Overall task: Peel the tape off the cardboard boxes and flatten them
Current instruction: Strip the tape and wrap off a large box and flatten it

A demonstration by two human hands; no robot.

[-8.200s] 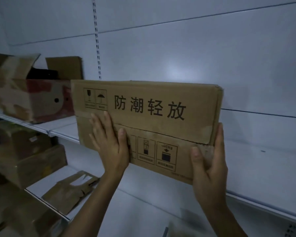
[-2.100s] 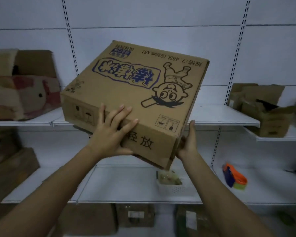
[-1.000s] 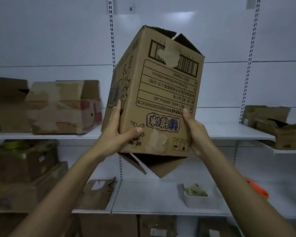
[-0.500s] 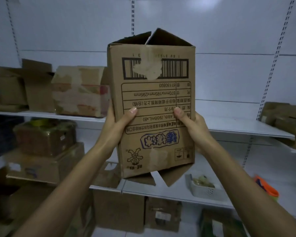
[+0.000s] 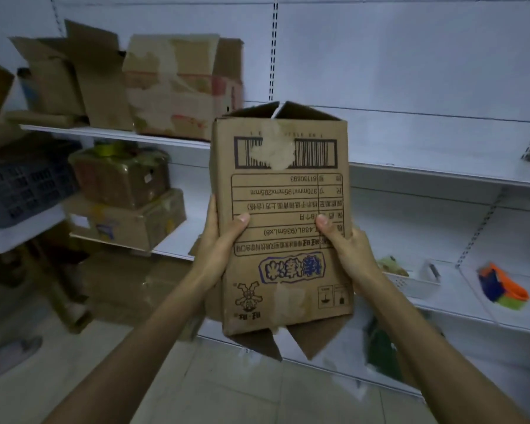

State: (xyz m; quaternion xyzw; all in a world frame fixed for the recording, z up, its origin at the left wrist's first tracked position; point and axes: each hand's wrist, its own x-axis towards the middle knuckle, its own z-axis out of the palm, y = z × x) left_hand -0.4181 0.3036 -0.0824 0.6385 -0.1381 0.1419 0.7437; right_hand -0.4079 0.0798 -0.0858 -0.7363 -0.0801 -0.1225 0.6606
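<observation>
I hold a brown cardboard box [image 5: 283, 209] upright in front of me, its narrow printed end facing me with the barcode at the top and the print upside down. Its flaps hang loose at top and bottom. My left hand [image 5: 219, 243] grips the left edge, thumb on the front face. My right hand [image 5: 344, 246] grips the right edge the same way. Pale patches mark the barcode and the lower front.
White shelving runs behind. Opened boxes [image 5: 178, 87] sit on the upper left shelf, taped boxes [image 5: 126, 206] and a dark crate [image 5: 25, 185] below. A white basket [image 5: 410, 280] and an orange tape dispenser [image 5: 502, 289] lie on the right shelf. Tiled floor [image 5: 227, 387] below.
The box has come lower and a little right in view while both hands keep the same grip. My view has dropped and swung left, showing more of the floor and left shelves.
</observation>
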